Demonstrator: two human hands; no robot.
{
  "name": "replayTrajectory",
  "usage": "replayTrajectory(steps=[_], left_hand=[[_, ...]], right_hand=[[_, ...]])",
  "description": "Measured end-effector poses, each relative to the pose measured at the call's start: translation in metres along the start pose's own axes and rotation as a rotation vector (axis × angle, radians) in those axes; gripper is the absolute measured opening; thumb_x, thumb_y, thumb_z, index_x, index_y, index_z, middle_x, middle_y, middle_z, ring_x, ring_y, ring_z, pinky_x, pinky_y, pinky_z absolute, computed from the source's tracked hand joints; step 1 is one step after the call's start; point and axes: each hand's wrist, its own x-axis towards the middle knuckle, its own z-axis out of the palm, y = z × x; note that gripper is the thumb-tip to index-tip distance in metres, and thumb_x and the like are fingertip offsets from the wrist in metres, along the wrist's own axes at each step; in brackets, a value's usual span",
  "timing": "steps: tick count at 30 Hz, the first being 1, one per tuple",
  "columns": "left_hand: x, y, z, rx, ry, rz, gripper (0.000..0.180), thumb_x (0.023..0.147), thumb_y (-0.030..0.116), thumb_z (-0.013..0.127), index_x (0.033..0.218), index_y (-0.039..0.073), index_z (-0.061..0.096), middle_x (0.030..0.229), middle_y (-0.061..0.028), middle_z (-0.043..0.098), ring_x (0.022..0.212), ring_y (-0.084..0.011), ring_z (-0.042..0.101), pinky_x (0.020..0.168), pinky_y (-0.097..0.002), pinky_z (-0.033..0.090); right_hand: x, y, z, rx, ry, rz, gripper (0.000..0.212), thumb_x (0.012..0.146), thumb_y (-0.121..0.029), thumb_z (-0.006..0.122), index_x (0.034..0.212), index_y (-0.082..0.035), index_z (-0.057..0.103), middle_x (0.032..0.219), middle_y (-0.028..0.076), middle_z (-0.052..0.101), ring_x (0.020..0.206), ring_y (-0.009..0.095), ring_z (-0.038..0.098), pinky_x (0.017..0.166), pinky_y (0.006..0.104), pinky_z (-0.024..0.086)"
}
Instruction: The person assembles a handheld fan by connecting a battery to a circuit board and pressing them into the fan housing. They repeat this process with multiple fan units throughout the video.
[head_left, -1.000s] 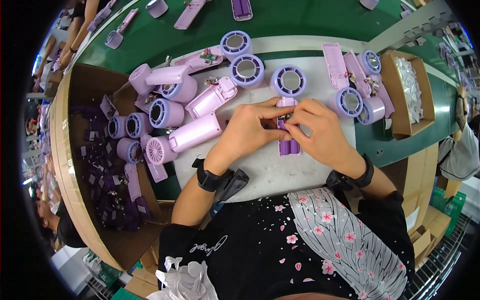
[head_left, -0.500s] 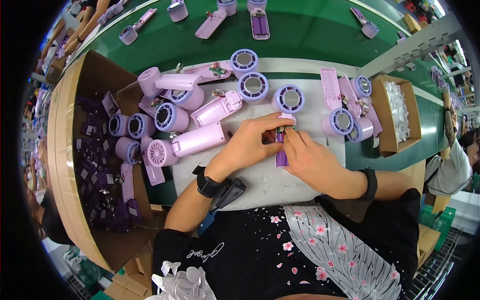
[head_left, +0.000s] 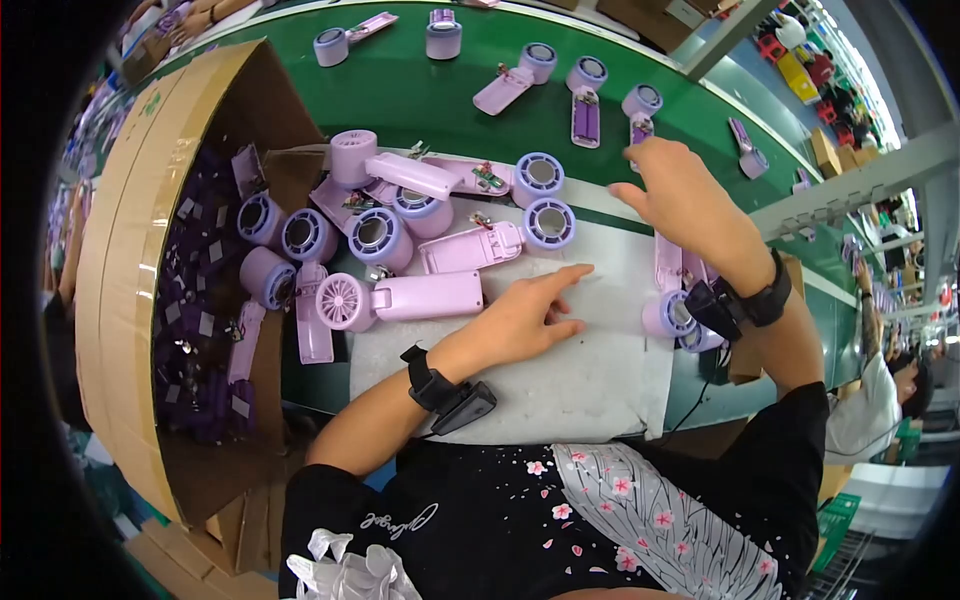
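Observation:
My left hand hovers over the pale work mat, empty, its index finger stretched and thumb apart. On the far side, my right hand reaches over the green belt. Its fingertips meet the handle end of a lilac handheld fan with a dark purple battery part inside; the thumb stands away from the fingers. The hand covers the handle's lower end. Left of my left hand lie several lilac fans, among them one with a closed handle and one with an open handle shell.
A large cardboard box with many dark purple parts stands at the left. More opened fans, such as this one, lie along the green belt. Beneath my right forearm are further fans. A metal post slants at the right.
Both hands were together on an opened fan at the mat. My right hand has moved far and right to the belt, where that fan seems to lie; my left hand stays over the mat, empty.

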Motion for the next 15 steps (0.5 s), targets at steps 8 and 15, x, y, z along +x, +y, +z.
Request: replayTrajectory(steps=[8, 15], left_hand=[[0.007, -0.002, 0.002, 0.052, 0.009, 0.103, 0.05, 0.082, 0.008, 0.069, 0.129, 0.0, 0.053, 0.115, -0.0188, 0.062, 0.087, -0.0227, 0.065, 0.077, -0.0315, 0.056], [0.008, -0.007, 0.009, 0.073, 0.011, 0.142, 0.043, 0.082, 0.008, 0.07, 0.122, 0.0, 0.058, 0.116, -0.0161, 0.062, 0.086, -0.0245, 0.066, 0.075, -0.0316, 0.057]], right_hand=[[0.131, 0.009, 0.025, 0.094, -0.08, -0.195, 0.042, 0.081, -0.015, 0.069, 0.119, -0.001, 0.059, 0.112, 0.022, 0.064, 0.107, 0.037, 0.06, 0.094, 0.042, 0.048], [0.161, 0.029, 0.102, 0.127, -0.148, -0.285, 0.055, 0.08, -0.019, 0.071, 0.13, -0.009, 0.05, 0.115, 0.021, 0.062, 0.108, 0.038, 0.059, 0.095, 0.0435, 0.046]])
